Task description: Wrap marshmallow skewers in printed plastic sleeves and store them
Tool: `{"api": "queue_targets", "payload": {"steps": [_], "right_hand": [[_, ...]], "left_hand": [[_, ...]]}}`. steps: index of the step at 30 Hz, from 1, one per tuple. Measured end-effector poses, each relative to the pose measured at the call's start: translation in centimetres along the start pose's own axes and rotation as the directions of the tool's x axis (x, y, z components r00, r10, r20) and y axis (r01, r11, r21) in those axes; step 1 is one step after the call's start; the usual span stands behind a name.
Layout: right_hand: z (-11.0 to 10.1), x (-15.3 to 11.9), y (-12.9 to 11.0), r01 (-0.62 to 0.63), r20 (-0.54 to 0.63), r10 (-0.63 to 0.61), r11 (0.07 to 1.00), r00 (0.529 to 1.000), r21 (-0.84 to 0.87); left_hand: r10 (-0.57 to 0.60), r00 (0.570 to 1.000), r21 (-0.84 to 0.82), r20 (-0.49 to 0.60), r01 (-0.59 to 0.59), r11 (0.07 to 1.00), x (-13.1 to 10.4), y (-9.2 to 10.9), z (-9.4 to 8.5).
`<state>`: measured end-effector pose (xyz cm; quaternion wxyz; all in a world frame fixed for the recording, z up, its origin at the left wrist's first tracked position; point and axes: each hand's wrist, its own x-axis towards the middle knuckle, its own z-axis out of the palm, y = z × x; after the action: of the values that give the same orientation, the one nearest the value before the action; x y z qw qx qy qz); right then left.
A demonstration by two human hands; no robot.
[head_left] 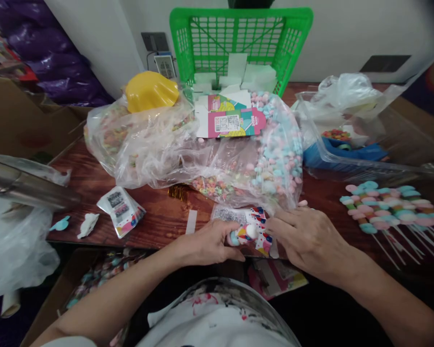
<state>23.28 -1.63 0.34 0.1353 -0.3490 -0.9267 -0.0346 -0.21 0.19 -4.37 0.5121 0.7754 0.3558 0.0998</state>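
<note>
My left hand (211, 241) is closed around a small marshmallow candy (251, 231), with pink, white and pale blue ends and a colourful printed wrapper about it. Close by on the right, my right hand (304, 238) has its fingers bent together at the edge of the printed packets (264, 243); what they pinch is hidden. These clear packets, with dark print and coloured dots, lie flat at the table's front edge under both hands. Behind them a big clear bag (280, 154) holds loose pink and blue marshmallows and small coloured rings.
Marshmallow sticks (394, 205) lie in a row at right, below a clear plastic bin (369, 166). A stack of printed packets (121, 212) and a metal flask (25, 183) are at left. Farther back are a yellow scoop (150, 91), printed boxes (233, 123) and a green basket (240, 13).
</note>
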Motion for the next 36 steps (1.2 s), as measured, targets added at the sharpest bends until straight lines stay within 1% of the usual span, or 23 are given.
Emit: {"api": "queue_targets", "payload": {"steps": [1,3,5,7,10,14,17,20,23,25,27,29,30,32,36], "right_hand": [[0.1,-0.2,0.0,-0.036,0.024,0.036,0.999,0.999,0.013],[0.3,-0.5,-0.1,-0.114,0.077,0.114,0.993,0.991,-0.003],[0.3,-0.8,-0.3,-0.169,0.113,0.174,0.984,0.978,-0.052],[0.1,-1.0,-0.6,-0.179,0.129,0.188,0.981,0.974,-0.08],[0.0,-0.8,-1.3,-0.162,0.145,0.169,0.985,0.975,-0.06],[0.8,0.1,-2.7,-0.159,0.136,0.166,0.985,0.977,-0.06],[1.9,0.7,-3.4,-0.114,0.108,0.119,0.992,0.987,-0.05],[2.5,0.8,-3.1,-0.078,0.072,0.078,0.997,0.994,-0.008],[2.0,0.4,-1.9,-0.096,0.067,0.095,0.995,0.993,0.01],[1.3,0.1,-1.2,-0.098,0.074,0.097,0.995,0.993,0.013],[0.8,-0.1,-0.8,-0.059,0.071,0.056,0.997,0.996,0.043],[0.7,-0.3,-0.7,0.007,0.059,-0.012,0.997,0.998,0.083],[0.9,-0.4,-0.9,0.035,0.047,-0.04,0.995,0.998,0.095],[1.5,-0.5,-1.3,0.078,0.026,-0.081,0.991,0.996,0.112],[2.6,-0.1,-2.4,0.078,0.02,-0.082,0.987,0.996,0.139]], "left_hand": [[0.014,0.997,0.109,-0.077,-0.006,0.994,-0.1,-0.3,0.3],[0.047,0.976,0.339,-0.211,0.028,0.941,-0.1,-1.1,1.0],[0.075,0.956,0.505,-0.285,0.083,0.859,-0.2,-1.8,1.5],[0.096,0.946,0.576,-0.308,0.106,0.81,-0.2,-2.0,1.9],[0.109,0.949,0.566,-0.295,0.082,0.82,0.0,-1.3,2.2],[0.122,0.955,0.48,-0.269,0.023,0.877,0.7,-0.3,2.5],[0.108,0.959,0.421,-0.262,0.013,0.907,1.3,-0.2,2.8],[0.079,0.961,0.335,-0.264,0.015,0.942,1.2,-0.5,2.6],[0.027,0.969,0.243,-0.244,0.034,0.969,0.6,-0.7,1.9],[-0.033,0.984,0.153,-0.175,0.061,0.986,0.2,-0.8,1.3],[-0.09,0.995,0.005,-0.036,0.09,0.996,-0.1,-0.9,0.9],[-0.105,0.99,-0.166,0.094,0.12,0.979,-0.1,-0.8,0.7],[-0.097,0.986,-0.239,0.134,0.127,0.963,0.0,-0.7,0.7],[-0.084,0.983,-0.347,0.164,0.137,0.928,0.3,-0.4,0.9],[-0.047,0.986,-0.46,0.162,0.117,0.88,1.0,0.1,1.7]]}}
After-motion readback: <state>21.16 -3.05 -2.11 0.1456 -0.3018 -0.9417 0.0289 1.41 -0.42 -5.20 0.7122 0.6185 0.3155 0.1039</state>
